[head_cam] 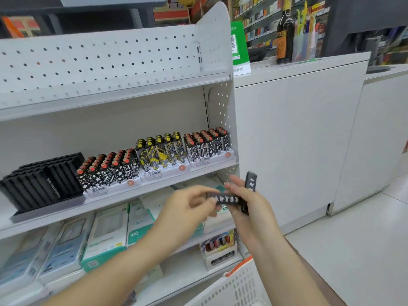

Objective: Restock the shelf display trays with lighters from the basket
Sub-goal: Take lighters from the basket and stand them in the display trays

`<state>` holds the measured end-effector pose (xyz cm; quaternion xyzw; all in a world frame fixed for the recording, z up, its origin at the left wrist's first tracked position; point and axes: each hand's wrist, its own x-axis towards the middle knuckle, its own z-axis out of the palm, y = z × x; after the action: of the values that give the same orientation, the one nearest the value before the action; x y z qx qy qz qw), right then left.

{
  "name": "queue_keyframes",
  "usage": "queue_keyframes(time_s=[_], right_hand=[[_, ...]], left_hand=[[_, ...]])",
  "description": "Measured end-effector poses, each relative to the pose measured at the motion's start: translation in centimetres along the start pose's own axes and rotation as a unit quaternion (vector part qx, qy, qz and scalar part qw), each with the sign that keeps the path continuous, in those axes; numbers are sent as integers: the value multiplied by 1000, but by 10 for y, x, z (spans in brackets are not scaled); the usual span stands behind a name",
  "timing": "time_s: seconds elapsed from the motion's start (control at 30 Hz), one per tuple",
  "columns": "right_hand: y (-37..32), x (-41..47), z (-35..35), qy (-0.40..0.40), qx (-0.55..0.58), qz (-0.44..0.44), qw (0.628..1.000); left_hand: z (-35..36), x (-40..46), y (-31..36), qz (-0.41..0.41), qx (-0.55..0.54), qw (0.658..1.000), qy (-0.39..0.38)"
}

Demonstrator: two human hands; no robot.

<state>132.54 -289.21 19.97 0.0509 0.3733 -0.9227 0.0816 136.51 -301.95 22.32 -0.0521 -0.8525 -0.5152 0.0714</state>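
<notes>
A big white shelf (123, 191) is seen with lighter trays set in a row on it. A black tray (39, 184) is at the left end. A white basket (238, 286) is held low, near the arms. A black lighter (225, 198) is pinched flat by the left hand (187, 206). Another black lighter (250, 181) is held upright by the right hand (249, 206), with its fingertips spread out.

Two bare forearms, left hand (187, 204), right hand (247, 204), no sleeves
</notes>
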Motion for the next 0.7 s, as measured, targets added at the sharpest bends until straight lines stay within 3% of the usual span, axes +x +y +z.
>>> queue_keyframes(time_s=[0.1, 0.2, 0.4, 0.5, 0.57, 0.6, 0.7], right_hand=[[7, -6, 9, -87, -3, 2, 996], [13, -14, 14, -129, -24, -1, 991], [36, -27, 31, -134, -188, -27, 973], [52, -29, 41, -126, -208, -44, 969], [62, -30, 46, -114, -223, -70, 966], [66, -31, 48, -112, -246, -99, 958], [78, -33, 55, -155, -347, -192, 905]], left_hand=[[-27, -4, -1, -46, -100, 994, 20], [-44, -16, -12, -43, -129, 990, 39], [-75, -37, -27, -5, -126, 989, 84], [-92, -47, -35, -1, -115, 989, 97], [-102, -54, -44, 9, -34, 994, 101], [-107, -58, -50, 23, 57, 993, 105], [-112, -68, -58, 81, 277, 952, 101]])
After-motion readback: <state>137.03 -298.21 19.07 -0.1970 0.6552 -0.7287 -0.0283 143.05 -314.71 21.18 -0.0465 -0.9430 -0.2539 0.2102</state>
